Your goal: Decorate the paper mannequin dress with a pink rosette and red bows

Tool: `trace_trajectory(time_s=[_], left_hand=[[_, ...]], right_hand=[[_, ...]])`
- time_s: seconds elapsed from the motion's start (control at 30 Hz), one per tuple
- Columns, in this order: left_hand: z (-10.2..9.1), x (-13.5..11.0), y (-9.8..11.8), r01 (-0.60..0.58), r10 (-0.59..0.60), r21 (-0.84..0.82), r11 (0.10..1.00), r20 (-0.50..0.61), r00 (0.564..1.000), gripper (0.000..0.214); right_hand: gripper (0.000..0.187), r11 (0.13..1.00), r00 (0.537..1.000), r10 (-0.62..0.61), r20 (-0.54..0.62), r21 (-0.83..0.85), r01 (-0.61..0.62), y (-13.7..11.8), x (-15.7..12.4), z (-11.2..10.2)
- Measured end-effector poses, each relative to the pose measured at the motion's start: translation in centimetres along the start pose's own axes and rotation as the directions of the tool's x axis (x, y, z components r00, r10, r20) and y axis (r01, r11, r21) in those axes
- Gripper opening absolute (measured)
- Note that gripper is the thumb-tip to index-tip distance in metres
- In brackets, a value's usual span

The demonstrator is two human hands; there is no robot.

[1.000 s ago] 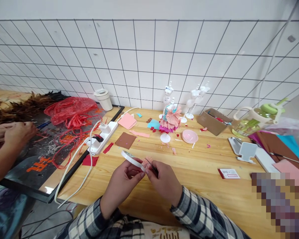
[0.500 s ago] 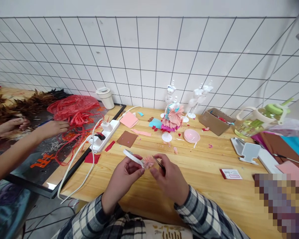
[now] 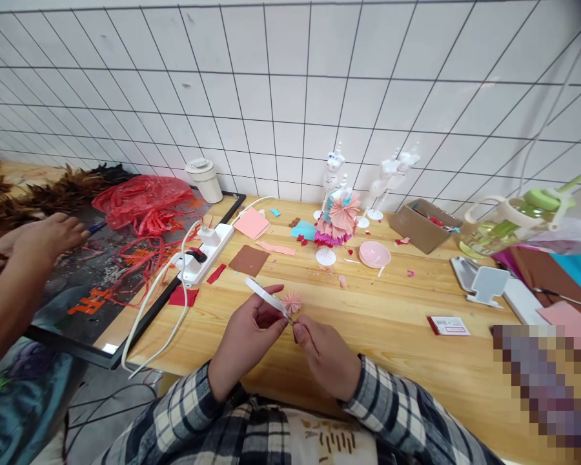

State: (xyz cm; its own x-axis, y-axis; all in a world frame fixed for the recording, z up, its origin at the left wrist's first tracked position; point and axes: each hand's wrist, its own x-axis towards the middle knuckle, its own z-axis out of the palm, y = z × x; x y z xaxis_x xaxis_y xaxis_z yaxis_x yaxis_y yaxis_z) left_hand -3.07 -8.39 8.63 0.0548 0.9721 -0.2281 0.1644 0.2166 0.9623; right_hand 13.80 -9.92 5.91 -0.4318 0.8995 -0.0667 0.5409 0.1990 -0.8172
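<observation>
**Little pink flower between two hands**

A small pink paper flower (image 3: 291, 301) sits at the fingertips of the left hand (image 3: 249, 332), right where the two hands meet. The left hand is curled shut around a white tape ring (image 3: 263, 296). The ring sticks up and away from its thumb, and the flower touches the ring's near end. The right hand (image 3: 328, 354) is just beside the left one. Its thumb and first finger are pinched tight together under the flower. What they pinch is too small to see.

Both hands hang over a wooden table (image 3: 392, 323). Past the left hand lie a brown paper square (image 3: 248, 260) and a white power strip (image 3: 206, 253). Past the right hand sit a pink bowl (image 3: 374, 254) and a doll in a paper dress (image 3: 336, 223). Out to the side of the right hand lie a small card (image 3: 448, 325) and a phone stand (image 3: 487, 286).

Far off to the side of the left hand, another person's hand (image 3: 48, 236) rests near a red plastic bag (image 3: 140, 197).
</observation>
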Motion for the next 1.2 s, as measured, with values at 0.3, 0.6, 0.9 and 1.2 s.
trace_trajectory(time_s=[0.3,0.6,0.9,1.2], left_hand=[[0.2,-0.3,-0.1,-0.027,0.025,0.046,0.999,0.037,0.999,0.064],[0.5,-0.1,-1.0,-0.044,0.043,0.034,0.998,0.042,0.998,0.066],[0.5,-0.2,-1.1,-0.046,0.045,0.025,0.999,0.039,0.998,0.07],[0.6,-0.3,-1.4,-0.034,0.039,-0.098,0.995,0.051,0.998,0.092]], right_hand=[[0.04,0.999,0.999,-0.024,-0.034,0.033,0.025,0.7,0.0,0.5],[0.033,0.996,0.989,-0.061,-0.135,0.051,0.068,1.4,0.3,1.7],[0.035,0.999,0.991,-0.04,-0.125,0.003,0.041,1.7,0.5,1.9],[0.034,0.985,0.994,0.097,0.044,-0.151,-0.089,2.4,-0.3,-2.2]])
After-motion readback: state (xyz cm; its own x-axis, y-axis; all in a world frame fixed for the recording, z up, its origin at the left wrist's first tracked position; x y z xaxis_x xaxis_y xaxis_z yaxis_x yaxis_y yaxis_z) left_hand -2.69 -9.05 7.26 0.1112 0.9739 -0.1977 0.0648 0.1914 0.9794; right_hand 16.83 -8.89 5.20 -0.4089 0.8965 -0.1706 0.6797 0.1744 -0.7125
